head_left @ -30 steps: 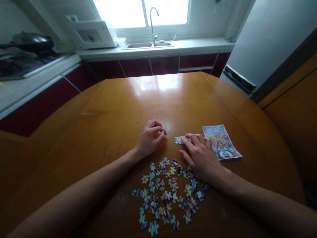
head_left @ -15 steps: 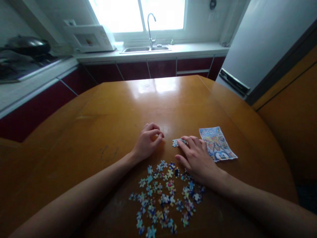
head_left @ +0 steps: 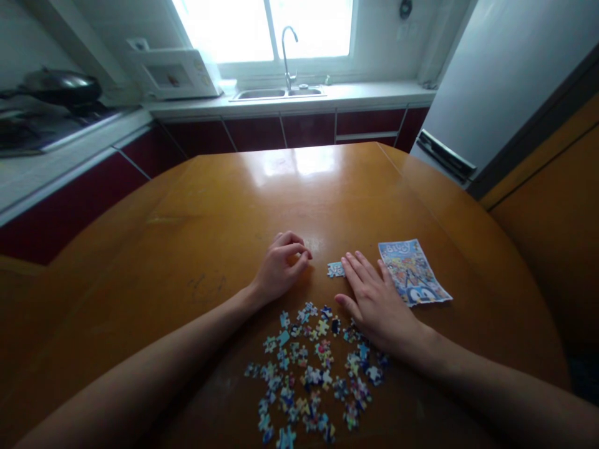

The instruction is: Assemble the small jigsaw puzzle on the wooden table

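Note:
My right hand [head_left: 372, 299] lies flat, its fingers stretched out and the thumb apart. Its fingertips cover part of a small joined section of jigsaw puzzle [head_left: 336, 269], whose left end shows, pale blue and white. To the left, my left hand [head_left: 282, 265] rests on the table with curled fingers, thumb and fingertips close together. Whether anything small is between them is hidden. Nearer to me, between my forearms, many loose jigsaw pieces [head_left: 312, 375] lie scattered in mixed colours. Beside my right hand is a printed picture sheet [head_left: 414, 269] with a blue cartoon dog at its bottom.
The wooden table [head_left: 224, 206] is wide with a rounded edge. Beyond it are a counter with a sink [head_left: 262, 93], a faucet [head_left: 286, 59] and a white microwave [head_left: 178, 73]. A wok [head_left: 60, 86] sits on the stove at left; a refrigerator [head_left: 505, 81] stands at right.
My right hand's fingers have straightened and flattened, and the left end of the joined puzzle section is more exposed. My left hand keeps its curled pose.

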Available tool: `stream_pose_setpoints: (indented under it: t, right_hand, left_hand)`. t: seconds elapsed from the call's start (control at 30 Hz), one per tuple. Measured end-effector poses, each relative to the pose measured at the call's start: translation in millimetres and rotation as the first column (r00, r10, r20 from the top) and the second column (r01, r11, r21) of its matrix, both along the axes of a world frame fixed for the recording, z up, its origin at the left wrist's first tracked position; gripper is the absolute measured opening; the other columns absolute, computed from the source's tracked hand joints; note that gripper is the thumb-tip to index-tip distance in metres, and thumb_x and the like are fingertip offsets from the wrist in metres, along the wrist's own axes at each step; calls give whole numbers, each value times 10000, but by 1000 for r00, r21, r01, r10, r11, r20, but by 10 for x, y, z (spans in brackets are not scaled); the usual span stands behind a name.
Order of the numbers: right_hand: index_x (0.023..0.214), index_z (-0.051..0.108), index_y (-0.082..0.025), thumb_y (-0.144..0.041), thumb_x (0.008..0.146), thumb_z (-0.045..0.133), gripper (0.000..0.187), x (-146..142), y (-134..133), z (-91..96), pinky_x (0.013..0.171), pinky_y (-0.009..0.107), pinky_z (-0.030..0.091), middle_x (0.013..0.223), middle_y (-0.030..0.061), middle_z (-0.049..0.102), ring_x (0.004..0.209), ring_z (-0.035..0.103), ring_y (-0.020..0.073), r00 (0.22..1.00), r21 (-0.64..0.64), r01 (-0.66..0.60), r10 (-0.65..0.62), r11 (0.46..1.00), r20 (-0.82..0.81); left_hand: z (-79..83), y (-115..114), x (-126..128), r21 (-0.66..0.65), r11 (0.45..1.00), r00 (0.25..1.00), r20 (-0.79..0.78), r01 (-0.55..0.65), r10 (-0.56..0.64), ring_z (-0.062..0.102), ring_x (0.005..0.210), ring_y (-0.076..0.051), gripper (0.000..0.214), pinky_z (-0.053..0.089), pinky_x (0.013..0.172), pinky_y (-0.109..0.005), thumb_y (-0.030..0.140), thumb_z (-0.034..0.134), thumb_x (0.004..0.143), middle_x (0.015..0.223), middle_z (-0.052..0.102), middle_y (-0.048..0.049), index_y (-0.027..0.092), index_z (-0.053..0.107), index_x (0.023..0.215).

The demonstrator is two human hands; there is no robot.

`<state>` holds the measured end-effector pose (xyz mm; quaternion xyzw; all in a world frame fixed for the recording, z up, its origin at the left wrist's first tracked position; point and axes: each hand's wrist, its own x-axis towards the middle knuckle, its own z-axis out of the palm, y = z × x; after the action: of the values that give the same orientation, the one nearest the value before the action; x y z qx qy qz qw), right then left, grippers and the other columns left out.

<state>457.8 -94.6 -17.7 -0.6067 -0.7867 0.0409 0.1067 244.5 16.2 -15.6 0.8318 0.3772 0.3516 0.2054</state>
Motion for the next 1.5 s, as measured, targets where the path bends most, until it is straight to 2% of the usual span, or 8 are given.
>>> stream_pose_setpoints:
  t: [0.17, 0.53, 0.77, 0.9, 1.07, 1.2, 1.33, 1.5]
  right_hand:
    - [1546, 294, -151, -537, 989, 364, 681, 2, -16, -39, 1212, 541, 149, 1607, 100, 280, 1499, 191, 269, 999, -13, -48, 48, 999, -1]
    - [1541, 293, -101, -554, 984, 354, 720, -12, -6, -34, 1210, 554, 119, 1611, 146, 249, 1507, 152, 279, 999, -24, 42, -42, 999, 15]
    - [1517, 362, -131, -455, 992, 382, 618, -41, -47, 32, 1199, 555, 172, 1579, 137, 351, 1489, 214, 296, 999, 53, 28, -26, 998, -28]
    - [1448, 467, -147, -392, 983, 408, 529, -35, -43, 65, 1179, 553, 217, 1534, 135, 424, 1450, 288, 308, 998, 72, 30, -25, 997, -65]
    - [1316, 584, -143, -302, 959, 457, 411, 42, 42, 158, 1093, 500, 346, 1388, 153, 549, 1307, 446, 307, 983, 99, 63, -45, 993, -177]
    - [1124, 661, -172, -250, 967, 440, 282, 62, 27, 274, 890, 361, 464, 1098, 106, 672, 1027, 598, 222, 953, 49, -18, 32, 999, -300]
    - [816, 635, -190, -224, 960, 433, 251, 37, -56, 339, 699, 307, 424, 809, 46, 666, 759, 607, 161, 968, -58, -68, 51, 996, -246]
    - [692, 568, -187, -189, 909, 483, 234, 53, -69, 343, 597, 316, 329, 713, 32, 642, 634, 559, 145, 994, -139, 7, -22, 990, -110]
  left_hand:
    - [-11, 5, -4, 1, 1000, 1000, -1, -3, 3, 540, 921, -201, 189, 441, 852, -367, 219, 570, 899, 884, 575, -41, 190, 696, 761]
    - [2, -3, -1, 2, 1000, 1000, 6, 1, -1, 536, 907, -200, 200, 443, 840, -365, 211, 557, 898, 874, 569, -41, 192, 695, 754]
    - [-18, 1, -12, 0, 1000, 1000, 9, 4, -4, 541, 907, -198, 191, 446, 838, -363, 225, 568, 900, 888, 571, -41, 192, 697, 763]
    - [-15, 7, -8, -7, 1000, 1000, 8, 4, -4, 546, 913, -199, 202, 452, 832, -359, 240, 562, 906, 892, 574, -45, 193, 699, 766]
    - [3, 12, -9, 2, 1000, 1000, 11, 4, -4, 549, 893, -197, 199, 457, 823, -363, 242, 565, 897, 878, 580, -42, 197, 695, 753]
    - [3, 10, -14, -2, 1000, 1000, 9, 3, -3, 551, 898, -199, 199, 459, 820, -364, 241, 565, 897, 882, 581, -46, 195, 702, 761]
    - [-5, 10, -13, -2, 1000, 1000, 12, 2, -2, 550, 896, -199, 200, 451, 823, -366, 234, 566, 896, 877, 578, -43, 195, 707, 760]
    - [10, 5, -7, -16, 1000, 1000, 20, 10, -10, 544, 891, -194, 204, 447, 823, -361, 241, 564, 900, 876, 577, -44, 194, 706, 761]
